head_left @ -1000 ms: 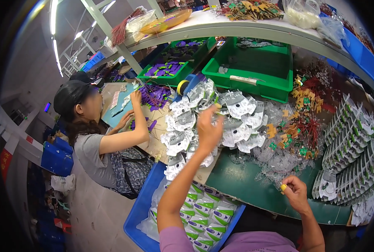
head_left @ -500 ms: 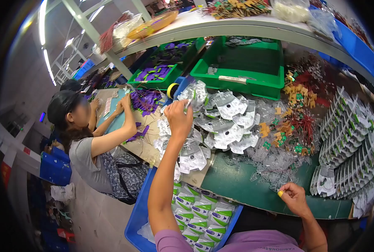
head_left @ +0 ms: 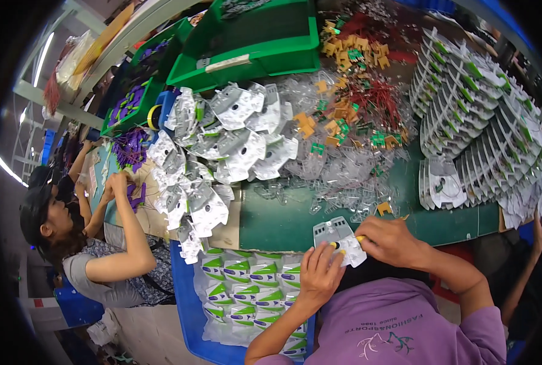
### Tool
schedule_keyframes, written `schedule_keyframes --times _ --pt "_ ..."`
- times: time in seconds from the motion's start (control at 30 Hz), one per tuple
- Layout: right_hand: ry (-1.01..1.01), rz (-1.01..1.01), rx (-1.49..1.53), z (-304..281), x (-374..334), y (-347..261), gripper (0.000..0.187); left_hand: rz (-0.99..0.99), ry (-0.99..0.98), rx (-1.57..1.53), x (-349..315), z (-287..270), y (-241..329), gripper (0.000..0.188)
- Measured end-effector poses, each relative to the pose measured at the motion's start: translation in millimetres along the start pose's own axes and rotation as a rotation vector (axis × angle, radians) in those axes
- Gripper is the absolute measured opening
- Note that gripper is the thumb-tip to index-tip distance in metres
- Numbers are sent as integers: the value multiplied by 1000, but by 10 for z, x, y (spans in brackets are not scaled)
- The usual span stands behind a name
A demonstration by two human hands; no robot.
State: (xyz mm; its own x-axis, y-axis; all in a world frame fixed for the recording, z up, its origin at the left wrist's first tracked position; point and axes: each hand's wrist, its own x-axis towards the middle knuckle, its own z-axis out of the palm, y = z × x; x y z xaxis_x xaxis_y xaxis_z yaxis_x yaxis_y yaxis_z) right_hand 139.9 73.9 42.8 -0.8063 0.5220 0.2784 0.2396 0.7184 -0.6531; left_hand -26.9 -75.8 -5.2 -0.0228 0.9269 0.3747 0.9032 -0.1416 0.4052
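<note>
White plastic shell sits in the lower frame, right of centre, held in the left hand, fingers curled; the right hand bends in at the shell's right edge, its grip too hidden to tell

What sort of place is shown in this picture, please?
Probably a factory assembly workshop: many similar white-grey plastic shells and red wires lie heaped on the workbench, and a co-worker is at work alongside.
</note>
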Motion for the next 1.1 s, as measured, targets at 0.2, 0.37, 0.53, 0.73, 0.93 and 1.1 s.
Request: schedule_keyframes --times 0.2,0.37,0.53,0.73,0.93,1.1 --pt "-137 -129 -319 345 97 -39 15 39 -15 12 16 75 37 36" --pt "-243 -188 -323 300 110 -96 11 1 -82 -243 201 -225 -144 32" --pt "-201 -177 -357 330 72 -106 10 -160 201 -278 708 -46 -557 30" --pt "-173 -126 -402 188 -79 -50 14 -143 187 -216 806 81 -572 35" --pt "-174 -70 -413 96 -164 -60 14 80 57 51 313 -100 -465 49" --pt "-243 -61 -349 85 -199 -49 20 -149 16 -202 163 -194 -423 34"
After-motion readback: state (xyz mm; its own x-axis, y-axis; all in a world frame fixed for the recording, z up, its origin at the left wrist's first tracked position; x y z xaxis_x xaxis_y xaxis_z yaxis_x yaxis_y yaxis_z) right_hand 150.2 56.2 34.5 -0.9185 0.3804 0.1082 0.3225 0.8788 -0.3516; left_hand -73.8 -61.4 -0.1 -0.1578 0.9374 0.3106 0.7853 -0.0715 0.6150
